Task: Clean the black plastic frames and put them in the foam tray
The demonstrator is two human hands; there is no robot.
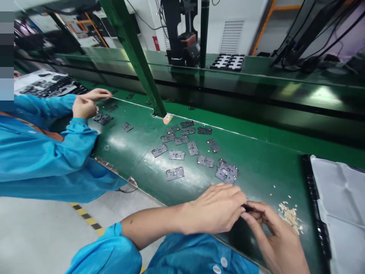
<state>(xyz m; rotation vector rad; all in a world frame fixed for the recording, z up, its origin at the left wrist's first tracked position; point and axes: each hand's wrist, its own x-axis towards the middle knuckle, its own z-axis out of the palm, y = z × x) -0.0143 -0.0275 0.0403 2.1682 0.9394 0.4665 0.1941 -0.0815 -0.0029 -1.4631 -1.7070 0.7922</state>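
Observation:
Close to the near edge of the green bench, my left hand (218, 207) and my right hand (270, 228) meet fingertip to fingertip. Between them shows a small black part (247, 207), mostly covered by the fingers. Both hands are closed around it. Just beyond my left hand lies a small overlapping pile of flat dark plates (226, 171) with cut-outs. More such plates, such as a single plate (175, 174), are scattered over the middle of the bench (256, 163). Beside my right hand is a heap of tiny pale chips (291, 217).
A black tray with a whitish sheet (339, 205) stands at the right. On the left, a co-worker in a blue sleeve (45, 152) handles something near more plates (103, 118). A slanted green post (139, 64) meets the bench. Beyond runs a dark belt with a tray (228, 62).

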